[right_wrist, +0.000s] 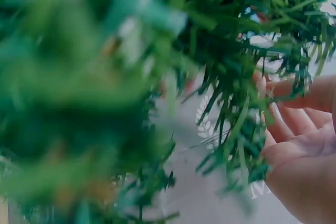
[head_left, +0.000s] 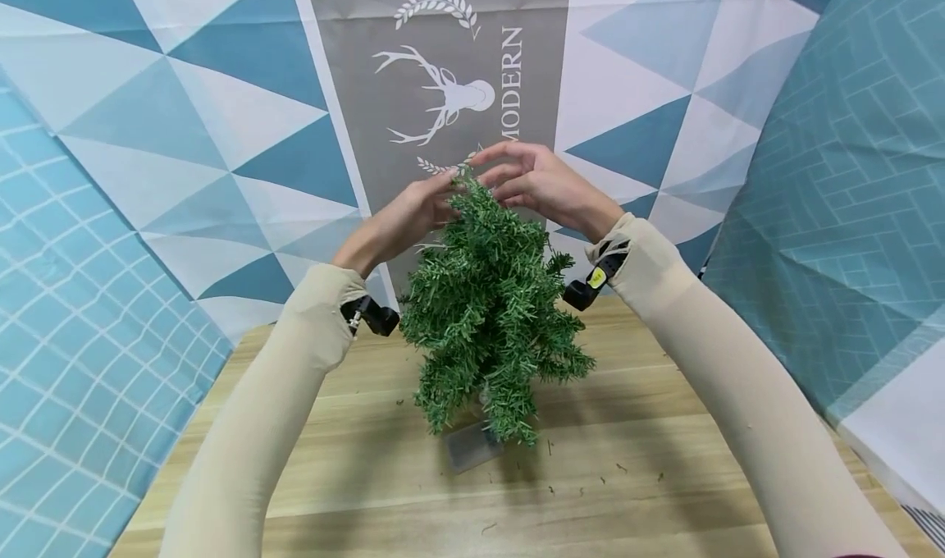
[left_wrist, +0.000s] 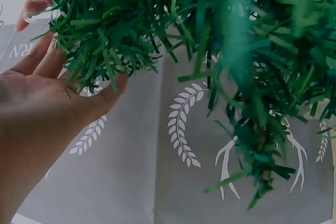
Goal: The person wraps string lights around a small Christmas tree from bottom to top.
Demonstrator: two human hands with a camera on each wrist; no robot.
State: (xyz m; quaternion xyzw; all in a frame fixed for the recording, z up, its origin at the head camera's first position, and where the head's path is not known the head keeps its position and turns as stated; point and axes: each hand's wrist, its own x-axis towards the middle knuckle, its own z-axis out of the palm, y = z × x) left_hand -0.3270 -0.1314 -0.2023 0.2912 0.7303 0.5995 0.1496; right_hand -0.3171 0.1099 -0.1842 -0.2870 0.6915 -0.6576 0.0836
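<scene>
A small artificial Christmas tree with dense green branches stands on the wooden table. At the left of its tip my left hand reaches in, fingertips partly behind the needles. From the right, my right hand meets the tip with its fingers spread and gently bent. In the left wrist view, the left hand has its thumb against a branch, and a clear, shiny piece of unclear kind lies by the fingers. Branches hide most fingertips of the right hand in the right wrist view.
A grey rectangular plate lies at the tree's foot on the wooden table. Loose green bits are scattered in front. Patterned cloth hangs behind, with blue tiled sheets at the sides.
</scene>
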